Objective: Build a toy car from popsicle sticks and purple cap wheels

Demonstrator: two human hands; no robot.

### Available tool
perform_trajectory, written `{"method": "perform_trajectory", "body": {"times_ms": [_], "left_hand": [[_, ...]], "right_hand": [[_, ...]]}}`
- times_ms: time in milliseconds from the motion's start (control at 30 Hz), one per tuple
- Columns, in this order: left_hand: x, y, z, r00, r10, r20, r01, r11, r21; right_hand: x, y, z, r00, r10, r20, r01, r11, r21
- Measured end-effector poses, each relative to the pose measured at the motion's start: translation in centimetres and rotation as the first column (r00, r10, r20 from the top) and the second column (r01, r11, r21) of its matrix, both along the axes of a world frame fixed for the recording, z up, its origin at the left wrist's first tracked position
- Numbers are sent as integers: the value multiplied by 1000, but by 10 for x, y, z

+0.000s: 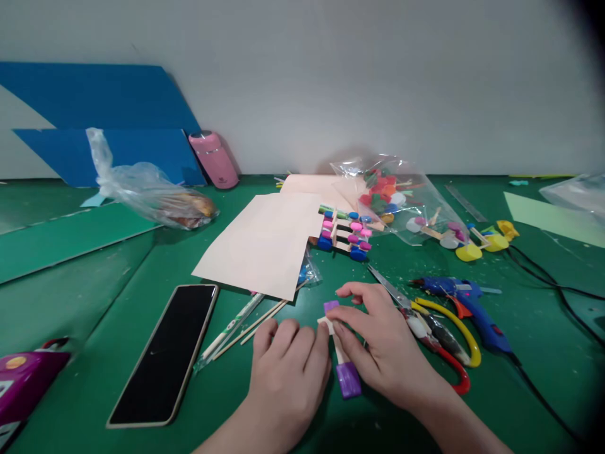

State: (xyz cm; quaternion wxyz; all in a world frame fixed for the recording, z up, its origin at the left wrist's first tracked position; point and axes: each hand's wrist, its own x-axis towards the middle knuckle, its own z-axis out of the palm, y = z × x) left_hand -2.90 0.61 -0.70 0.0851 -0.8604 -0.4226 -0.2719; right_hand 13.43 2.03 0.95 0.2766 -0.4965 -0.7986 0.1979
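Note:
A small craft piece point(348, 379) lies on the green table between my hands: a pale wooden stick with purple ends and a light crosspiece near its upper end. My right hand point(382, 343) comes over it from the right, thumb and index finger closed on the crosspiece. Close against its left side, my left hand point(290, 366) is curled with knuckles up; its fingertips are hidden, and whatever they hold cannot be made out. Beyond my hands stands a small assembled model point(343, 236) with blue and pink round ends.
Scissors point(435, 340) and a blue glue gun point(472, 309) with a trailing cord lie at right. A phone point(163, 359), thin sticks point(250, 328) and a cream sheet point(259, 243) are at left and centre. Behind stand a pink flask point(215, 161) and a bag of coloured parts point(387, 195).

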Motion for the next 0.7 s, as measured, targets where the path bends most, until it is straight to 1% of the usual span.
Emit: {"method": "perform_trajectory", "body": {"times_ms": [200, 333, 433, 567, 633, 700], "left_hand": [[-2, -3, 0, 999, -16, 44, 19, 997, -73], [-3, -2, 3, 991, -21, 129, 34, 994, -102], [-4, 1, 5, 976, 26, 217, 2, 992, -129], [-5, 8, 4, 947, 108, 302, -34, 970, -240], [-5, 12, 2, 936, 127, 328, -32, 960, -280], [-4, 15, 1, 932, 130, 338, -28, 956, -291]], "right_hand": [[0, 1, -3, 1000, -20, 17, 19, 999, 49], [-1, 2, -3, 999, -32, 15, 30, 997, 64], [-1, 2, -3, 999, -34, 20, 32, 996, 78], [-1, 2, -4, 999, -36, 21, 34, 996, 82], [-1, 1, -4, 999, -36, 19, 34, 996, 76], [-2, 2, -5, 999, -36, 17, 34, 997, 76]]}}
